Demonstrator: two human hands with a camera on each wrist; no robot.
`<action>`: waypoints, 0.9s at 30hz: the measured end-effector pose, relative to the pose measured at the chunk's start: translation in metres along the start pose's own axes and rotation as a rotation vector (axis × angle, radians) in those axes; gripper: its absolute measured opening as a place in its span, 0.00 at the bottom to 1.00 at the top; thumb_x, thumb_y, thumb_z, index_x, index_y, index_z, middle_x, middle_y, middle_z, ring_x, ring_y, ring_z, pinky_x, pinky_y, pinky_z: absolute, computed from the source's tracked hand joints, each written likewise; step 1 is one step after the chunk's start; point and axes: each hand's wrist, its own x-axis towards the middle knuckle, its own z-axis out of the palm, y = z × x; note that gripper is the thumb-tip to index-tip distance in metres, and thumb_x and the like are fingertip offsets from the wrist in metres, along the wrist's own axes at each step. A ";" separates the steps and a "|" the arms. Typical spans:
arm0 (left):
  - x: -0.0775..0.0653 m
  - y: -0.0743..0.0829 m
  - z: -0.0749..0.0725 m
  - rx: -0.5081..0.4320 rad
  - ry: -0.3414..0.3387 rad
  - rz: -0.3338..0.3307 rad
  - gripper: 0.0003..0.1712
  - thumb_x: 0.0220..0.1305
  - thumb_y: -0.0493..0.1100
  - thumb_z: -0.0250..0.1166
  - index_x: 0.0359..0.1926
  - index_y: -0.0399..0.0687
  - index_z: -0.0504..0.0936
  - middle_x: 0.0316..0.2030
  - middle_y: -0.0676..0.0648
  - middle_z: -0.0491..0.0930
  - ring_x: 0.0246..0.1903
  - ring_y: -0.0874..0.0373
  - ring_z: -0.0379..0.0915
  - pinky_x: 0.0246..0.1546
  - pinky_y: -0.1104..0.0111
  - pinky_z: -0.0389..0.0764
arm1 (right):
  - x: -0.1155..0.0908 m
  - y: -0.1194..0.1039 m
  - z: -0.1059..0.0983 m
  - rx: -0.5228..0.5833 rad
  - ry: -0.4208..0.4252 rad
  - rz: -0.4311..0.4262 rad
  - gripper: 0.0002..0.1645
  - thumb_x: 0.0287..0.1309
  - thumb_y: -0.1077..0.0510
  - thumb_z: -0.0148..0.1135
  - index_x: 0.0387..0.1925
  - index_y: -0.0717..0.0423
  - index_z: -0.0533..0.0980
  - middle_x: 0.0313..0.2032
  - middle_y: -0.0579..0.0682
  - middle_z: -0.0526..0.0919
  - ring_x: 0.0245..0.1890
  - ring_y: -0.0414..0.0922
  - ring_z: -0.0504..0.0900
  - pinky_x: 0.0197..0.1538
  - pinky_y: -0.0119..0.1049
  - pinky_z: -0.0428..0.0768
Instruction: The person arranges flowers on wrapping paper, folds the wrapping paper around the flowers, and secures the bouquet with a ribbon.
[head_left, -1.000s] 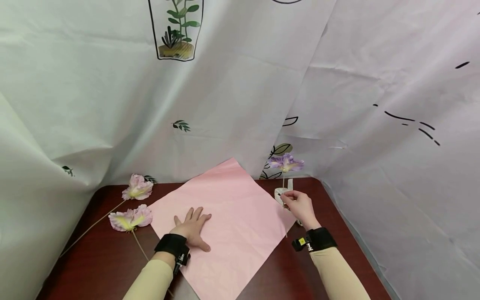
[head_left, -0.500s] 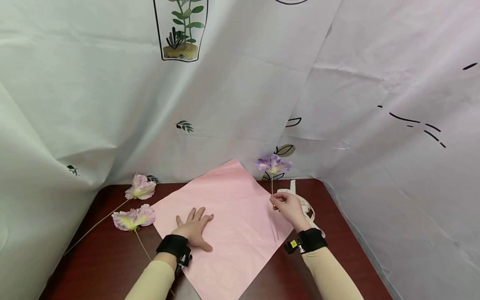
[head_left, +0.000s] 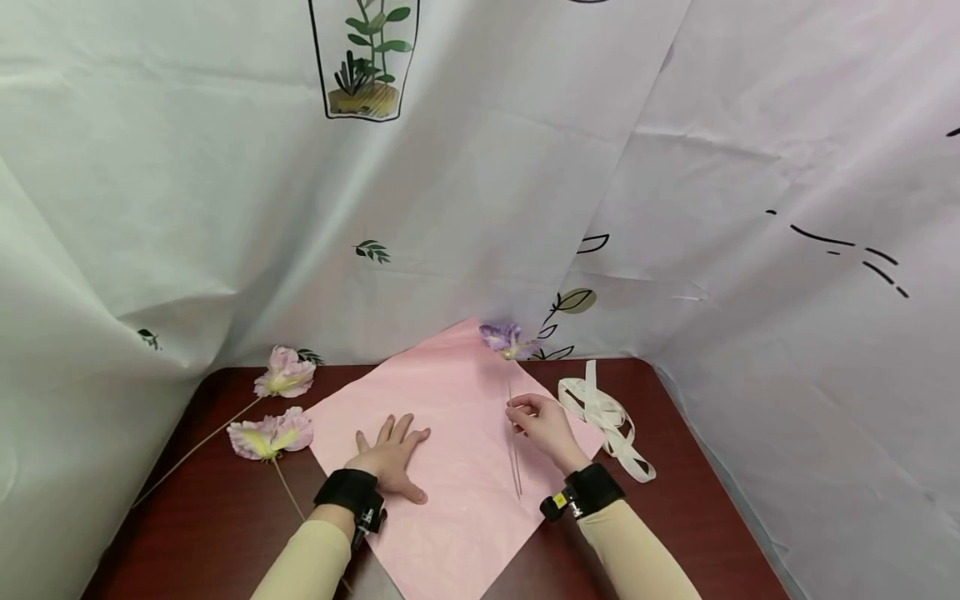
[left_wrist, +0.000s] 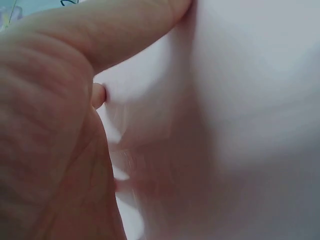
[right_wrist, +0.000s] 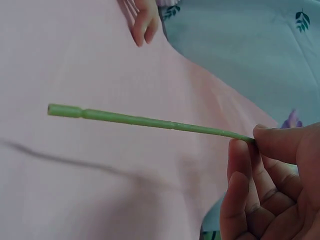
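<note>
My right hand (head_left: 542, 423) pinches the thin stem of a purple artificial flower (head_left: 508, 340) between thumb and fingertips. The green stem (right_wrist: 150, 121) juts out past the fingers in the right wrist view, its shadow falling on the pink wrapping paper (head_left: 457, 517) beneath. The bloom stands near the paper's far corner. My left hand (head_left: 390, 458) rests on the left part of the paper, fingers spread and straight. Up close in the left wrist view, the thumb (left_wrist: 135, 30) touches the paper.
Two pale pink flowers, an upper one (head_left: 285, 373) and a lower one (head_left: 270, 435), lie with long stems on the left of the dark red table (head_left: 217, 533). A loose white ribbon (head_left: 611, 421) lies at the right. A white printed curtain (head_left: 480, 183) hangs behind.
My right hand has moved left with the purple flower, from beside the ribbon to over the paper. The ribbon now shows fully. My left hand has stayed in place.
</note>
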 end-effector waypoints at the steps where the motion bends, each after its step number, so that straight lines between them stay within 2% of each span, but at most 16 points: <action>1: 0.002 -0.002 0.002 -0.001 0.006 0.001 0.69 0.43 0.66 0.87 0.83 0.54 0.63 0.85 0.37 0.44 0.82 0.29 0.32 0.62 0.15 0.30 | 0.000 0.000 0.003 0.006 -0.008 -0.003 0.10 0.68 0.62 0.71 0.47 0.65 0.86 0.31 0.56 0.89 0.27 0.42 0.87 0.33 0.34 0.84; 6: 0.003 -0.003 0.005 -0.003 0.015 0.005 0.69 0.42 0.67 0.87 0.83 0.55 0.64 0.85 0.37 0.44 0.82 0.29 0.32 0.62 0.15 0.30 | 0.000 0.000 0.019 -0.010 -0.040 -0.016 0.09 0.68 0.61 0.71 0.46 0.63 0.87 0.29 0.54 0.89 0.27 0.42 0.86 0.31 0.30 0.81; 10: -0.004 0.004 -0.003 -0.010 0.008 0.011 0.68 0.44 0.66 0.86 0.82 0.56 0.64 0.84 0.37 0.45 0.82 0.29 0.33 0.62 0.15 0.30 | 0.001 0.002 0.029 -0.028 -0.047 -0.015 0.08 0.67 0.61 0.72 0.44 0.61 0.87 0.27 0.50 0.88 0.26 0.42 0.87 0.30 0.30 0.80; 17: -0.013 0.017 -0.018 -0.014 -0.010 -0.007 0.66 0.44 0.63 0.87 0.81 0.53 0.66 0.83 0.36 0.47 0.81 0.28 0.36 0.62 0.15 0.32 | 0.009 0.000 0.045 -0.058 -0.050 -0.007 0.10 0.68 0.59 0.72 0.45 0.62 0.87 0.28 0.54 0.89 0.26 0.45 0.88 0.31 0.29 0.79; 23: -0.013 0.017 -0.017 0.010 -0.014 -0.033 0.66 0.44 0.64 0.87 0.81 0.54 0.66 0.84 0.36 0.46 0.82 0.28 0.36 0.63 0.16 0.35 | 0.020 -0.006 0.059 -0.014 -0.072 0.029 0.11 0.70 0.59 0.71 0.48 0.63 0.86 0.29 0.55 0.89 0.26 0.46 0.89 0.30 0.28 0.79; 27: -0.011 0.015 -0.015 -0.001 -0.016 -0.029 0.67 0.44 0.65 0.87 0.82 0.54 0.65 0.84 0.36 0.46 0.82 0.28 0.35 0.63 0.16 0.33 | 0.023 -0.006 0.068 -0.067 -0.101 0.015 0.14 0.72 0.58 0.69 0.53 0.62 0.85 0.28 0.55 0.89 0.26 0.47 0.89 0.31 0.30 0.79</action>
